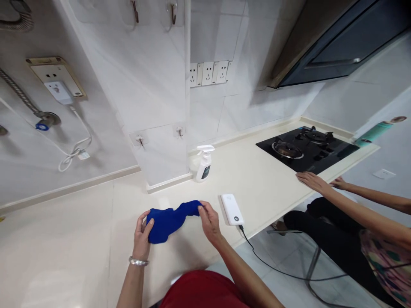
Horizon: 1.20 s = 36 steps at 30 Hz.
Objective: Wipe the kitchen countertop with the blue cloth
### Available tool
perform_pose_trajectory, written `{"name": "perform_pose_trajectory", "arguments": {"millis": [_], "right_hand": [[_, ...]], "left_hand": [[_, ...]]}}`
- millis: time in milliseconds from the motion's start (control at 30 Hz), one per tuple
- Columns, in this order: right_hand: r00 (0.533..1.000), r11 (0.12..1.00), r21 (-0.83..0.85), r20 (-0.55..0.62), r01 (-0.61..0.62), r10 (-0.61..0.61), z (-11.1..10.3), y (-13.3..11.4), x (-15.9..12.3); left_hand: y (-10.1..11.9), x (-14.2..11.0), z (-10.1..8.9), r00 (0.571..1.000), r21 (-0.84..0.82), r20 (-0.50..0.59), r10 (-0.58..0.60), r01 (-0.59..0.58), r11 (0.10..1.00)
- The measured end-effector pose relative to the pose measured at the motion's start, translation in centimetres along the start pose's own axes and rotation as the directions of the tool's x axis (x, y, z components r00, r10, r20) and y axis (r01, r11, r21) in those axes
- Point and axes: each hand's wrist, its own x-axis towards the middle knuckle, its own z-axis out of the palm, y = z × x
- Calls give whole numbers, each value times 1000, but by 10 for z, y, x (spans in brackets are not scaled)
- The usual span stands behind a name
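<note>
A blue cloth [167, 223] is stretched between my two hands, above the pale countertop [80, 239]. My left hand [142, 233], with a silver bracelet at the wrist, pinches its wide left end between thumb and fingers. At the narrower right end, my right hand [210, 220] grips the cloth between thumb and fingertips. Just right of that hand lies a white power bank [231, 208] with a black cable [272, 267] plugged into its near end. Behind the cloth a white spray bottle [204, 164] stands upright against the wall corner.
A black gas stove [308, 147] is set into the counter at the right, under a dark range hood [340, 47]. Another person's hand [313, 183] rests on the counter edge near it. A charger [59, 92] with a looped white cable hangs from the left wall socket.
</note>
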Motion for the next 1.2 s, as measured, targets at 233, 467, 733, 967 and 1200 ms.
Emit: {"name": "perform_pose_trajectory", "arguments": {"millis": [233, 467, 733, 967, 1200], "right_hand": [[961, 946, -318, -275, -62, -29, -36, 10, 29], [957, 899, -437, -242, 39, -159, -39, -5, 44], [997, 744, -665, 77, 60, -12, -56, 61, 32], [999, 671, -740, 38, 30, -2, -61, 77, 42], [901, 745, -551, 406, 375, -153, -46, 56, -4]], "left_hand": [[-6, 11, -51, 973, 120, -228, 21, 7, 993], [31, 14, -64, 891, 62, -322, 319, -316, 947], [3, 7, -118, 973, 935, -226, -43, 229, 270], [-12, 13, -62, 978, 949, 168, 123, -194, 248], [-62, 45, 27, 916, 825, 387, 105, -394, 406]]}}
